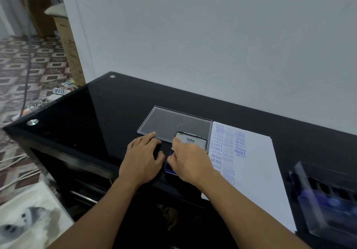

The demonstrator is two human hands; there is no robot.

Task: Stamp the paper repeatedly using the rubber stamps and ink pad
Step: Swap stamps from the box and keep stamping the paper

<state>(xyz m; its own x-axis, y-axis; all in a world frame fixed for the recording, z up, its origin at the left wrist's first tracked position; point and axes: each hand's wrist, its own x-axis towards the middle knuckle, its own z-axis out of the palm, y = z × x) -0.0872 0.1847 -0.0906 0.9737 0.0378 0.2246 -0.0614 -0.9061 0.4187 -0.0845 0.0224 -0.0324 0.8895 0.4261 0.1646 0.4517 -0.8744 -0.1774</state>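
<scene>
Ink pad point(190, 140) sits open on desk point(100, 109), lid w/ "Artline" label tilted up, just left of paper point(257, 161). R grip point(190, 162) is over its blue pad, fingers curled; can't tell if it holds a stamp. L grip point(143, 158) is released, flat on desk beside pad. Paper has blue stamp marks. Blurred stamp box point(328, 200) is at far right.

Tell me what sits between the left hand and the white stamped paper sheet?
Head view: the open blue ink pad with silver Artline lid, partly under the right hand.
</scene>
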